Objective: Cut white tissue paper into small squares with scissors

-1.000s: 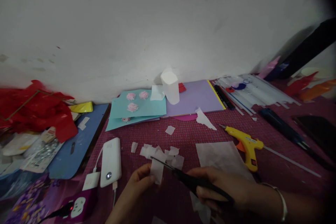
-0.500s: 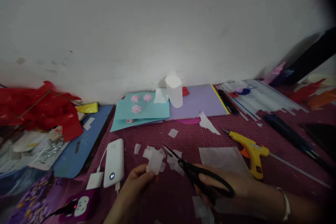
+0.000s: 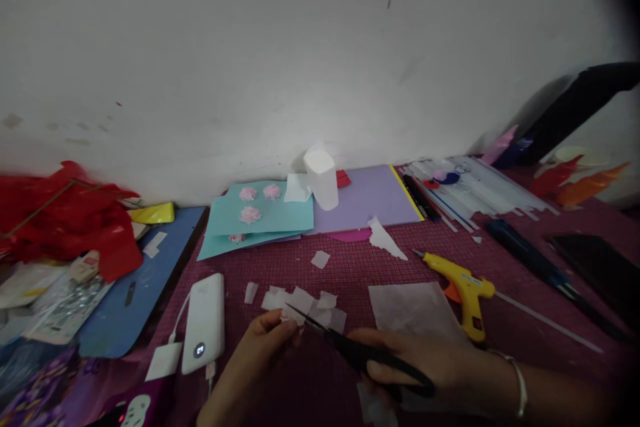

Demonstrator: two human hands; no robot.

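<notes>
The right hand grips scissors by the handles, blades toward ten o'clock, presumably to meet the paper slip that the left hand seems to pinch (little shows), just beside scraps at its one o'clock, within easy reach.

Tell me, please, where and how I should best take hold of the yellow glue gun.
Probably by the handle, coming from the near side: the yellow glue gun lies on its side with the handle toward you, and the nozzle points left and away. The right hand is nearest but holds scissors.
</notes>
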